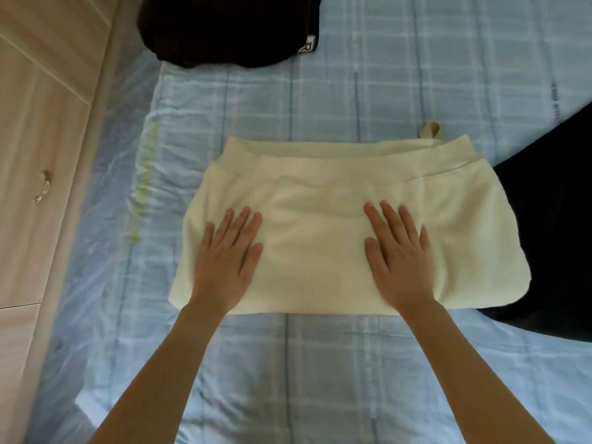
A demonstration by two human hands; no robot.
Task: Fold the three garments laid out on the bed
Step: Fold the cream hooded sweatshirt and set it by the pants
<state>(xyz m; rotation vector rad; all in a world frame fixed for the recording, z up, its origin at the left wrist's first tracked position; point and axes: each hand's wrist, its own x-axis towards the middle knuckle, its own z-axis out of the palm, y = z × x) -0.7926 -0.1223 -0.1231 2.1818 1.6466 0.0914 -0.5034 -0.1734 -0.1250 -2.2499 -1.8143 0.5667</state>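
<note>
A cream garment (323, 187) lies folded into a wide rectangle in the middle of the bed (320, 363), its waistband toward the far side. My left hand (229, 256) rests flat on its left part, fingers spread. My right hand (398, 254) lies flat on its right part, also open. A dark folded garment (230, 27) sits at the far left of the bed. Another dark garment (551, 225) lies at the right edge, partly under the cream one's right side.
The bed has a light blue checked sheet. A pale wooden wardrobe (38, 155) with a small metal handle (43, 187) stands close along the bed's left side. A small beige loop (429, 129) pokes out behind the cream garment.
</note>
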